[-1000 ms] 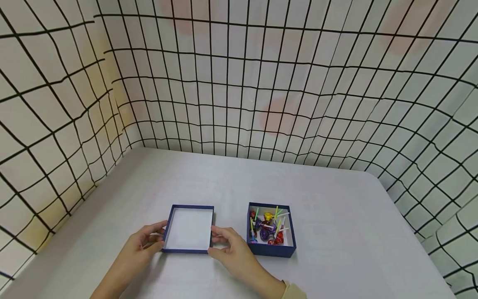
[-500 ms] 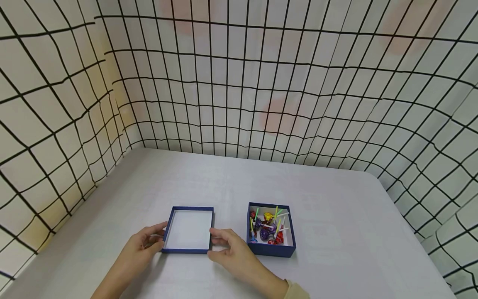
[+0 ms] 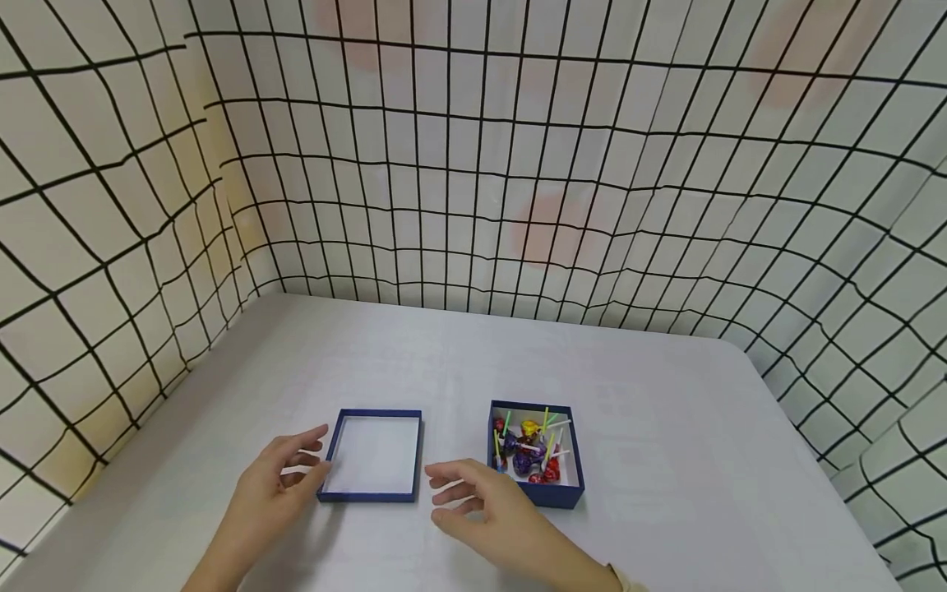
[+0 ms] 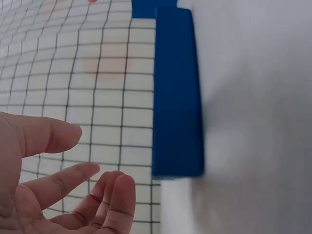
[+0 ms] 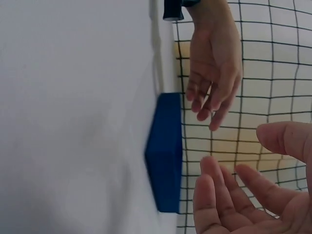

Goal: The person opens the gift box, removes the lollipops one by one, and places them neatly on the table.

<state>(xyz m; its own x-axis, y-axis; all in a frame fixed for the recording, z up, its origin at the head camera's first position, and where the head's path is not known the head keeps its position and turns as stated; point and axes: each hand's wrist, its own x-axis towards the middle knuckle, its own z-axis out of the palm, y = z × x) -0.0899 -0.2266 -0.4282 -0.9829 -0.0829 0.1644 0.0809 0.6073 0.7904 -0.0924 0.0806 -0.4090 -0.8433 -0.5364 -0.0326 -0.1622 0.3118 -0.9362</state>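
A shallow square box lid (image 3: 381,497), dark blue outside and white inside, lies open side up on the white table. My left hand (image 3: 270,485) is at its left edge, fingers loosely bent and holding nothing. The left wrist view shows those fingers apart from the lid's blue side (image 4: 176,97). To the lid's right, my right hand (image 3: 503,514) is relaxed, with a gap between its fingertips and the lid. Behind that hand stands a deeper blue box (image 3: 556,496) with several wrapped lollipops (image 3: 527,462) inside; the hand covers its lower left corner.
The white table (image 3: 666,460) extends around the lid and box. Black-lined grid fabric (image 3: 459,164) rises along its back and both sides. In the right wrist view, a dark band (image 5: 173,9) shows near the left wrist.
Both hands have let go of the lid and loosened their fingers. My right hand has drawn back to the right, overlapping the lollipop box. The lid remains in place.
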